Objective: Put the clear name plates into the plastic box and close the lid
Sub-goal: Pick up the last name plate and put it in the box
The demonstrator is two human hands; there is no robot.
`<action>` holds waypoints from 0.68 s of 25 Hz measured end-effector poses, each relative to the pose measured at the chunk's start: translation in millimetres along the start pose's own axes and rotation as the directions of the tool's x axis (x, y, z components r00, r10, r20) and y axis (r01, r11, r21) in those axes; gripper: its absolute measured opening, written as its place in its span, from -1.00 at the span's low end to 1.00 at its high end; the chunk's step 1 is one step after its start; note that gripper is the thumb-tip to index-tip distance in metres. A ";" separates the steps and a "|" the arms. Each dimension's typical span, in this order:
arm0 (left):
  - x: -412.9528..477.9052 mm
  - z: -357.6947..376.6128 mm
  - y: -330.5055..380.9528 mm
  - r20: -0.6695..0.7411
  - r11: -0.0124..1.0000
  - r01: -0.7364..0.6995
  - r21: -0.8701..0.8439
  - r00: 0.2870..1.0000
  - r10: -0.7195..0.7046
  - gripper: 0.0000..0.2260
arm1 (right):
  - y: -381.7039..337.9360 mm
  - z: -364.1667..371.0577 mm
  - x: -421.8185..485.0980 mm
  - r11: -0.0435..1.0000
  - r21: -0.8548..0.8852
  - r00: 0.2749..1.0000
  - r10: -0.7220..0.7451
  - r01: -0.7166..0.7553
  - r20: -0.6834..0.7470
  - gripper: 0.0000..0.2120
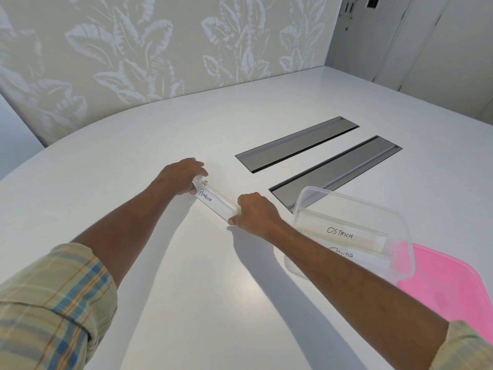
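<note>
Left hand (179, 175) and right hand (252, 212) each grip one end of the PENGUIN plate (215, 201), low over the table (186, 263). The box (394, 217), lid off, sits just right of the right hand and contains two plates, one of them the OSTRICH plate (341, 233); the pink lid (450, 284) lies beyond it.

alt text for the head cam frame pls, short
Both hands grip a clear name plate reading "PENGUIN" on a white table, left hand at its far end, right hand at its near end. To the right, an open clear plastic box holds an "OSTRICH" plate and another, beside a pink lid.
</note>
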State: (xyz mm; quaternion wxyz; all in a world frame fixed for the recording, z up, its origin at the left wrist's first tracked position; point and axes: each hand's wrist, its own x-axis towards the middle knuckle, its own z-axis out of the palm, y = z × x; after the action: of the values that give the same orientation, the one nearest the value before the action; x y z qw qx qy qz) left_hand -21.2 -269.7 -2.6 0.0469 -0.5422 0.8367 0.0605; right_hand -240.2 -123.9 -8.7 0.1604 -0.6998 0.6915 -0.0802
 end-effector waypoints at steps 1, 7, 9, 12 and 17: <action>1.7 1.3 -2.9 0.004 1.000 0.003 -0.005 1.000 -0.003 -0.40 | -0.5 2.2 1.4 1.000 -0.008 1.000 -0.003 0.002 -0.007 -0.64; 0.3 6.8 -9.8 -0.075 1.000 0.001 -0.020 0.997 -0.002 -0.51 | -2.4 6.3 7.3 1.000 0.014 0.999 0.006 -0.005 -0.032 -0.67; -1.5 6.6 -9.3 -0.096 1.000 -0.010 -0.024 0.995 0.008 -0.52 | -4.8 9.9 8.6 0.999 0.038 0.999 0.008 -0.007 -0.046 -0.56; -6.8 5.0 -9.2 -0.113 1.000 -0.025 -0.015 0.993 0.023 -0.55 | -8.6 14.7 10.3 0.999 0.044 0.997 0.007 -0.003 -0.070 -0.58; -19.1 0.0 -17.2 -0.131 0.999 -0.031 -0.041 0.991 0.025 -0.60 | -8.9 2.9 9.4 0.998 0.051 0.997 -0.023 0.027 -0.080 -0.72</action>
State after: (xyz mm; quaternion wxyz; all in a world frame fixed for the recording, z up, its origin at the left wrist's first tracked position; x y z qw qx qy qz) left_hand 2.3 -259.4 -0.7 -0.0205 -0.5341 0.8440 0.0436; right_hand -230.6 -132.9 -9.5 0.1501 -0.7003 0.6861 -0.1278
